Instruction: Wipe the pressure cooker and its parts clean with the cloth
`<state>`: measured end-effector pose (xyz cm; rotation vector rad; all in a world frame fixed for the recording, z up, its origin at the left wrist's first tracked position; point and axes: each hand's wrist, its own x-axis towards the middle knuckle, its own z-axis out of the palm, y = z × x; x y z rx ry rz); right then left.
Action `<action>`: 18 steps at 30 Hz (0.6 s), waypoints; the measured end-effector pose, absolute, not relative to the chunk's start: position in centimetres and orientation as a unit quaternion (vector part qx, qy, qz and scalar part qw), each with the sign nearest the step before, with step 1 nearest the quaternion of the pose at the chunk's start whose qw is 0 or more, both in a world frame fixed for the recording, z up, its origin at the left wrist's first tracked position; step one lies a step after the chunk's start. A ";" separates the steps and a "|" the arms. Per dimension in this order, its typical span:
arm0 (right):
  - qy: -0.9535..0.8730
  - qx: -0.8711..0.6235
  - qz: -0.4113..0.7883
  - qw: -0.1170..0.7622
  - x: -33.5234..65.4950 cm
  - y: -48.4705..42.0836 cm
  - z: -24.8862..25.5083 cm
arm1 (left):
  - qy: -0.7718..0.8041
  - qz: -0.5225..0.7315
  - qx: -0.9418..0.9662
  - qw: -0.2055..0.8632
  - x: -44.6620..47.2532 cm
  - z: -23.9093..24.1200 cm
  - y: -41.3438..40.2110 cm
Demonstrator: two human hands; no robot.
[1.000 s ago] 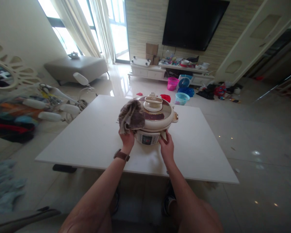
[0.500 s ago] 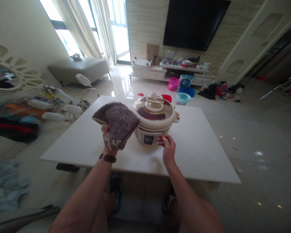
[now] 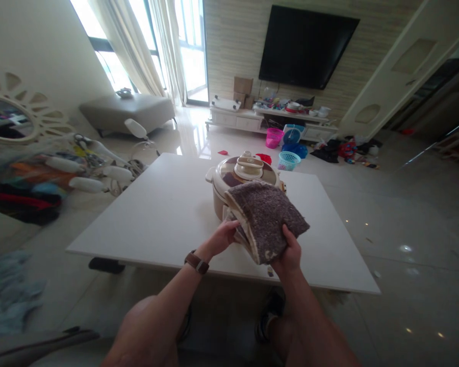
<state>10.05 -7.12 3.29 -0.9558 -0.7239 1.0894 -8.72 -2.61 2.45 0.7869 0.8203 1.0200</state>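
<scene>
A folded grey-brown cloth (image 3: 268,216) with a pale edge is held up between both hands, in front of the electric pressure cooker (image 3: 219,196). My left hand (image 3: 224,237) grips its left edge, thumb on top. On the lower right side, my right hand (image 3: 289,253) is closed around the cloth, thumb over the front and the other fingers behind it. The cooker is cream-coloured, with its lid and lid handle (image 3: 249,165) in place. Its control panel is hidden by the cloth.
The cooker stands on a white table (image 3: 156,214). Beyond it on the floor are a turquoise basket (image 3: 289,160) and a pink basket (image 3: 274,137). A lamp with several white shades (image 3: 115,173) stands close to the table's left side.
My left hand has carried the cloth rightward, from beside the cooker to in front of it. My right hand has left the control panel and taken hold of the cloth.
</scene>
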 end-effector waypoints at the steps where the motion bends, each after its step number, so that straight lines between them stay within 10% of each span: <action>1: -0.311 -0.432 0.482 0.696 11.2 -7.3 4.0 | 0.350 0.436 0.377 0.738 -8.7 2.5 -2.5; 8: -0.302 -0.521 0.234 0.763 16.5 -6.6 8.2 | 0.456 0.506 0.455 0.574 -9.4 2.4 -2.2; 18: -0.703 -0.590 0.016 0.397 7.5 -0.1 8.2 | 0.510 0.546 0.348 0.566 -10.4 2.7 -1.4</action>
